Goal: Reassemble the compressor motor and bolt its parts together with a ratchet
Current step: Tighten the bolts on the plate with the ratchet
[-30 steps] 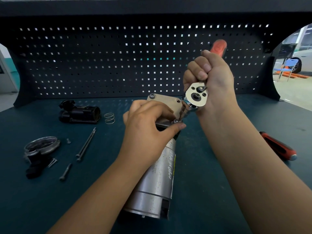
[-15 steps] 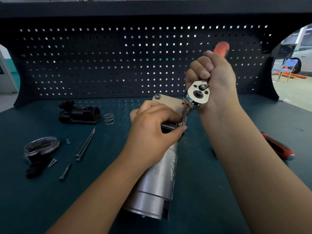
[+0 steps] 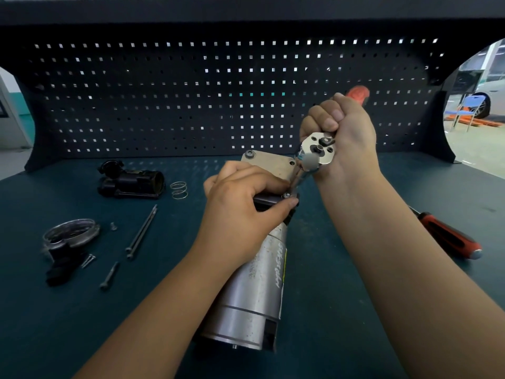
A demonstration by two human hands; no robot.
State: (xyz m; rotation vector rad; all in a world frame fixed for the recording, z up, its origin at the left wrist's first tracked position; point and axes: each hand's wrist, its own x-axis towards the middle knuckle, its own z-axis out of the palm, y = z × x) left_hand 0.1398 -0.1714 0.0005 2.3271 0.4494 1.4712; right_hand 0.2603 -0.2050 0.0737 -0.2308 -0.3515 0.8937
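Dark green worktop (image 3: 355, 310), pegboard (image 3: 164, 105) behind. The motor (image 3: 257, 291) lies at centre, left hand (image 3: 243, 212) gripping its head beside the bolt (image 3: 287, 195). The right hand (image 3: 344, 138) is clenched round the ratchet (image 3: 318, 149), its extension (image 3: 296, 177) on that bolt. Risk: the slanted extension may slip, rounding the bolt or nicking the left hand. The motor is a scuffed silver cylinder with a tan end plate (image 3: 270, 162).

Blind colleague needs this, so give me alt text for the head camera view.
A person's right hand grips a red-handled ratchet set on a bolt at the far end of a silver compressor motor, which the left hand holds on a workbench. Loose bolts, a spring and a screwdriver lie around.
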